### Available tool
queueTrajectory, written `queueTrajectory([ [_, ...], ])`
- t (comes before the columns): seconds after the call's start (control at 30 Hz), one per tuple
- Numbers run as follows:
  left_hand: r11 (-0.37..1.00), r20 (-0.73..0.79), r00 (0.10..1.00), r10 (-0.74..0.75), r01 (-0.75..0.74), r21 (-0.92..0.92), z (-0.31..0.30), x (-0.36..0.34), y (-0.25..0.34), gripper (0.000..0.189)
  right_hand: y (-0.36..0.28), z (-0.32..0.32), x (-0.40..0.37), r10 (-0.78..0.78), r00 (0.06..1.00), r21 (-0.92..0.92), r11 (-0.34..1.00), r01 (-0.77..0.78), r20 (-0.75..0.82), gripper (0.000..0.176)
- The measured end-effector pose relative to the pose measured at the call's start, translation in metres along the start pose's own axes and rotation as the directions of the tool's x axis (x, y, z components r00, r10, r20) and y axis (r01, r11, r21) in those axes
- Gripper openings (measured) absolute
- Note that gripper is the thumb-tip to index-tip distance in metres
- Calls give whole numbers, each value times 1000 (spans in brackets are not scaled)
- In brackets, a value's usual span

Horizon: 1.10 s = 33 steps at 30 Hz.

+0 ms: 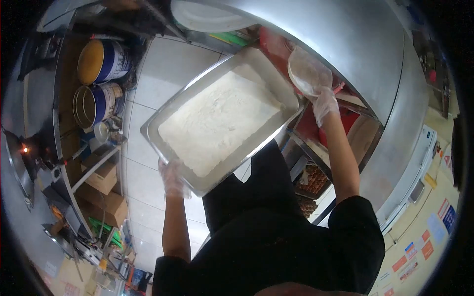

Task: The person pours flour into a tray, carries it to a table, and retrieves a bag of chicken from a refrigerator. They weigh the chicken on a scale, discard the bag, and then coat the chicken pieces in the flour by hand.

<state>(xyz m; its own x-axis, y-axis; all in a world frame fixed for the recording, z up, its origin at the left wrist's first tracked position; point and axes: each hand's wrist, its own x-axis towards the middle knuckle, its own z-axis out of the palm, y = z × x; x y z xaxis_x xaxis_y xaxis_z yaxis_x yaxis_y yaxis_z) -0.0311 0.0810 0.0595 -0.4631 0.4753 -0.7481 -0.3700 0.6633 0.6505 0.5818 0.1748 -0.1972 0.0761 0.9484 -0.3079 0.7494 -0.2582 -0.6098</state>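
Note:
A deep rectangular metal tray [190,89] is tilted across the space in front of me, holding a wide bed of white powder [217,123] that looks like flour. My left hand [174,178], in a clear plastic glove, grips the tray's near left corner; some fingers are hidden under the rim. To the right of the tray, my gloved right hand [325,106] holds a round translucent bowl [310,74] by its near edge. The bowl is above a red container [274,47] on the shelf under the steel counter. I cannot make out what the bowl contains.
Steel counter [335,34] curves overhead on the right, with egg trays [313,180] lower down. Large tins [91,61] and cardboard boxes [106,204] fill the left shelving. A big white dish [212,17] lies at the top. Tiled floor [163,74] runs between.

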Motion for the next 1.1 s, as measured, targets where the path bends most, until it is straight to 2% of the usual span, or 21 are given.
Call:
queueTrajectory([
  [0.1,998,-53,999,7,-4,65,-12,-10,6,74,3,3,70,42,998,-71,997,-45,-38,43],
  [0.17,999,-99,994,-44,42,-18,-16,-19,13,77,-5,14,127,69,996,-116,990,-75,-60,41],
  [0.27,993,-122,992,22,-7,115,-50,-22,0,78,-38,31,156,107,990,-196,973,-122,-87,38],
  [0.3,992,-127,992,25,-10,124,-48,-25,4,78,-53,33,136,111,990,-220,967,-129,-91,37],
  [0.37,976,-233,971,54,-3,216,-44,-45,17,79,-95,49,144,113,990,-265,955,-131,-84,36],
  [0.43,982,-266,960,84,-35,184,-26,-64,34,78,-138,52,157,90,992,-287,951,-114,-94,35],
  [0.5,987,-305,947,99,-56,148,-30,-74,34,77,-183,73,160,-229,951,-654,756,39,-209,32],
  [0.53,990,-286,952,113,-84,113,-39,-76,29,77,-197,87,172,-27,992,-247,969,-3,-120,30],
  [0.57,991,-269,955,127,-109,81,-49,-79,24,77,-212,105,182,120,991,196,972,-129,61,30],
  [0.63,997,-323,944,74,-68,30,-51,-86,24,78,-248,164,198,252,964,550,794,-257,87,26],
  [0.67,999,-367,930,19,-31,-26,-51,-89,22,80,-262,162,197,248,964,550,794,-258,94,26],
  [0.73,998,-333,942,33,-49,-40,-73,-94,4,81,-296,159,224,142,988,329,932,-155,65,28],
  [0.8,998,-302,952,46,-59,-37,-89,-96,-6,83,-309,147,250,43,997,92,994,-50,68,30],
  [0.87,994,-391,920,-42,-3,-113,-99,-98,-13,86,-342,142,262,-41,995,-157,986,55,96,34],
  [0.93,992,-368,928,-53,8,-123,-123,-97,-24,88,-365,119,261,-117,982,-412,895,168,147,39],
  [0.97,987,-362,930,-63,4,-159,-130,-97,-29,88,-361,113,261,-110,983,-425,890,163,148,39],
  [1.1,986,-373,924,-79,16,-168,-112,-102,-13,86,-339,90,238,41,997,-106,994,-34,58,45],
])
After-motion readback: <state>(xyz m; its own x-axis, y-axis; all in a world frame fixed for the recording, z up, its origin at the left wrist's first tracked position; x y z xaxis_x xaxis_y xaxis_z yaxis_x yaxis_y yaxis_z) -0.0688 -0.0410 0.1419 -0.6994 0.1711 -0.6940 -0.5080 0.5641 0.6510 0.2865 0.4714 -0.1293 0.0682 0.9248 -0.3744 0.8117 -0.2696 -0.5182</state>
